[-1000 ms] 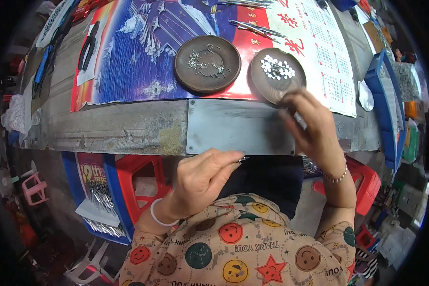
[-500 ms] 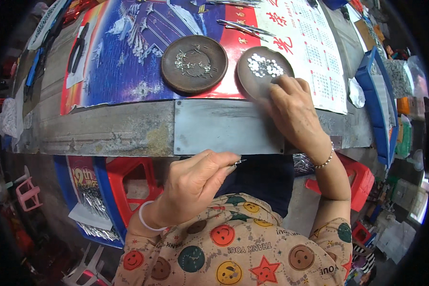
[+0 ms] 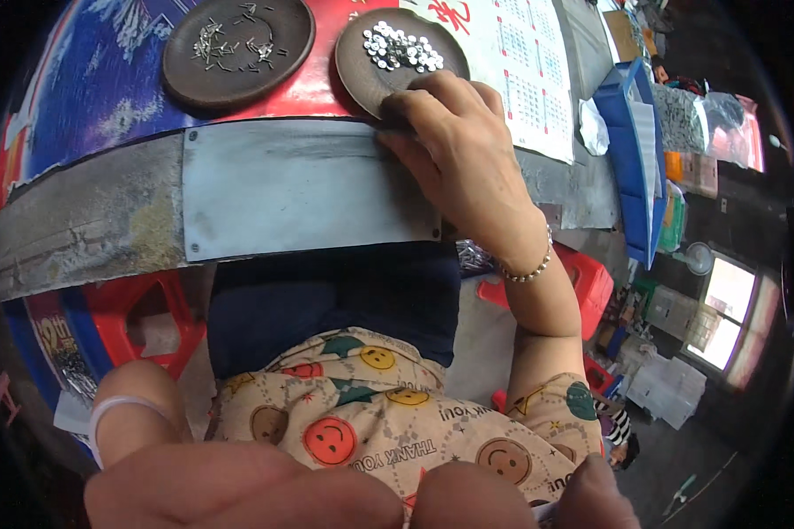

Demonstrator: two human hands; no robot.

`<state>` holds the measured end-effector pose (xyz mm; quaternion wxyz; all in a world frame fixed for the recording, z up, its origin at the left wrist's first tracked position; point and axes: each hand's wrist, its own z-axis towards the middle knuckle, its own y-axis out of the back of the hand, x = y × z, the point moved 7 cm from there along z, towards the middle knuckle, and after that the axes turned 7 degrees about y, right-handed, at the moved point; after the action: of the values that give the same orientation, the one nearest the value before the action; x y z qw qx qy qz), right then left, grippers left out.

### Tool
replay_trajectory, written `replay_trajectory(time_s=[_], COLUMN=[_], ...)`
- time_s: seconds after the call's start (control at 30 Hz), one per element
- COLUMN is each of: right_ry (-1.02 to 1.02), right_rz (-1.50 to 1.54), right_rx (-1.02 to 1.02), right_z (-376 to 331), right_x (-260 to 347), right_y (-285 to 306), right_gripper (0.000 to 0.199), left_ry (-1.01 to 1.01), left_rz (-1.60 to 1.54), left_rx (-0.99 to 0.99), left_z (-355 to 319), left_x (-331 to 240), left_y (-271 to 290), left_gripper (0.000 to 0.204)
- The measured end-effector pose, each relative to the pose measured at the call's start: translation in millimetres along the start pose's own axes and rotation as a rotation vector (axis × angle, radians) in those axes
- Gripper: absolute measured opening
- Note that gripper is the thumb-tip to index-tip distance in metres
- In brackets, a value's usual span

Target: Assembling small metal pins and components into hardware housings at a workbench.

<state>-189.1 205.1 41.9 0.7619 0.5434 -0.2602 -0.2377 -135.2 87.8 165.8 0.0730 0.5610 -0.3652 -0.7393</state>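
your shirt is cream with smiley faces and stars. the two dishes are dark brown, their small parts silvery, the plate grey, the tray blue.

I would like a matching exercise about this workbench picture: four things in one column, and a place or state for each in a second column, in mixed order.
Things:
1. left dish
2. right dish
3. right hand
4. left hand

Places or states:
A. holds small round shiny pieces
B. close to the camera, at the lower edge of the picture
C. holds thin metal pins
D. rests on the near rim of a dish, above the grey metal plate

Pairs: 1-C, 2-A, 3-D, 4-B
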Motion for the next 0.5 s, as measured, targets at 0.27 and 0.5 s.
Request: replay_trajectory(time_s=[0.27, 0.5], right_ry=[0.045, 0.026], right_rz=[0.038, 0.047], right_rx=[-0.018, -0.062], right_z=[-1, -5], right_x=[6, -9], right_y=[-3, 1], right_gripper=[0.020, 0.019], left_ry=[0.003, -0.003], left_rz=[0.019, 0.043], left_rx=[0.138, 0.299], left_z=[-133, -51], left_x=[-8, -9], left_y=[27, 19], left_gripper=[0.025, 0.029])
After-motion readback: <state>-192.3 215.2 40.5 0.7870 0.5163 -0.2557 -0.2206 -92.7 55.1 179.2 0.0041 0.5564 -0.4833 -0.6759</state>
